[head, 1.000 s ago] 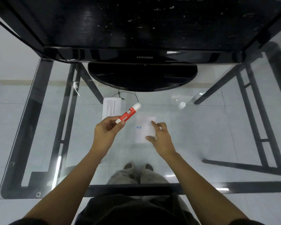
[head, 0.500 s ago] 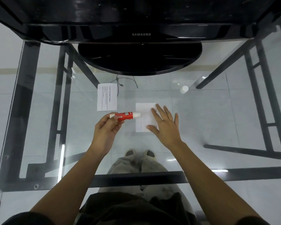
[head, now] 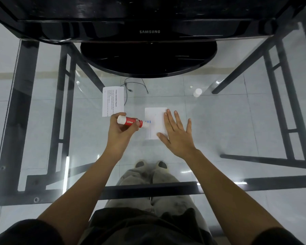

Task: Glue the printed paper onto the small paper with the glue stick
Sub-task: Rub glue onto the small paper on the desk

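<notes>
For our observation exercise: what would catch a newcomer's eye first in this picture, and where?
Mid-frame, the left hand grips a red glue stick, its tip at the left edge of the small paper. The right hand lies flat on that paper's right side. A black monitor looms along the far side of the glass table.

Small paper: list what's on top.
The right hand lies flat on its right edge; the glue stick tip meets its left edge. Paper beneath that hand is hidden.
</notes>
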Tool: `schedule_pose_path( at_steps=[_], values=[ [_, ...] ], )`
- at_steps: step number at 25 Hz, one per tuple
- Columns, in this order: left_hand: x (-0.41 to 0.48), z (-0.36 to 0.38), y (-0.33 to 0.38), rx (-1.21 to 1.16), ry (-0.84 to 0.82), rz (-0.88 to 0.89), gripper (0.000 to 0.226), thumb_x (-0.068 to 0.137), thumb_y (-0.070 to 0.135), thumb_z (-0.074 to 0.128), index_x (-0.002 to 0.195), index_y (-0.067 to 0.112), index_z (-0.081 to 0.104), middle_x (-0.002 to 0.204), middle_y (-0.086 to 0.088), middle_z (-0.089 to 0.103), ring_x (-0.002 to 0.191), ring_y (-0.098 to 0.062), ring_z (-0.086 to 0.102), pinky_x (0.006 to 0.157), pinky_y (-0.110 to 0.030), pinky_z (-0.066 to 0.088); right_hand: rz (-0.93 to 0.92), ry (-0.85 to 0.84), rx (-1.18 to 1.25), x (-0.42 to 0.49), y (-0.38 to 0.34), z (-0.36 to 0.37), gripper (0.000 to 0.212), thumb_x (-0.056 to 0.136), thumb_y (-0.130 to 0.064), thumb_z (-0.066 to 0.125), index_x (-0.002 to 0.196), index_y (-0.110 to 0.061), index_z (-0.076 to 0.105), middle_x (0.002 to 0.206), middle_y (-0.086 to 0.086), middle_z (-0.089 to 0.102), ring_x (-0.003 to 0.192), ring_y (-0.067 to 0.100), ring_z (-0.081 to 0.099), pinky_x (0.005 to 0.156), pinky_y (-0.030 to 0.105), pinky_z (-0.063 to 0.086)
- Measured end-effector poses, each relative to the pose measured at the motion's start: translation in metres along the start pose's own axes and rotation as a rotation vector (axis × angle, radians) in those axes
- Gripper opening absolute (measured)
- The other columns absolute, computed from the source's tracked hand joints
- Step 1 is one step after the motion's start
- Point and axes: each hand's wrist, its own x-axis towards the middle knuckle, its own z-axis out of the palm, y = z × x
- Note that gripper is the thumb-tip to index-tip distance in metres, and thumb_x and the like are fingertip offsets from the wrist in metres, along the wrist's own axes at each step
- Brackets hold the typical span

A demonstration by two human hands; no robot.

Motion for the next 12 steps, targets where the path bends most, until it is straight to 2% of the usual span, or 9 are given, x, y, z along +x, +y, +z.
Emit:
schedule_pose_path(
  at_steps=[2,5,12],
  values=[
    [-0.0031,-0.0036,0.0006,0.194,-0.022,0.111,0.029,0.078,0.028,0.072,0.103,0.02,0.059,0.102,0.001,0.065,0.096,-0.018,0.064,0.086,-0.032,0.055,-0.008,0.001,-0.007,0.0003,0.0,0.0007,0.073,0.088,-0.062,0.013,0.147,-0.022,-0.007,0.157,-0.001,-0.01,0.143,0.023,-0.011,0.108,0.051,-0.011],
    [-0.0082,-0.0059,0.0059,0.37,-0.107,0.26,0.024,0.073,0.043,0.069,0.093,0.031,0.061,0.091,0.016,0.067,0.087,-0.001,0.064,0.074,-0.011,0.051,-0.03,0.006,0.001,0.0,0.0,0.0005,0.069,0.092,-0.058,0.017,0.147,-0.022,-0.005,0.157,0.001,-0.009,0.143,0.024,-0.012,0.11,0.044,-0.012],
    [-0.0081,-0.005,0.007,0.575,-0.177,0.364,0.026,0.075,0.03,0.074,0.096,0.028,0.058,0.09,0.015,0.063,0.079,0.002,0.062,0.069,-0.003,0.047,-0.048,-0.024,0.012,-0.0014,0.0,-0.0053,0.06,0.097,-0.043,0.017,0.147,-0.019,-0.006,0.157,0.002,-0.012,0.143,0.027,-0.013,0.112,0.044,-0.01]
  ],
)
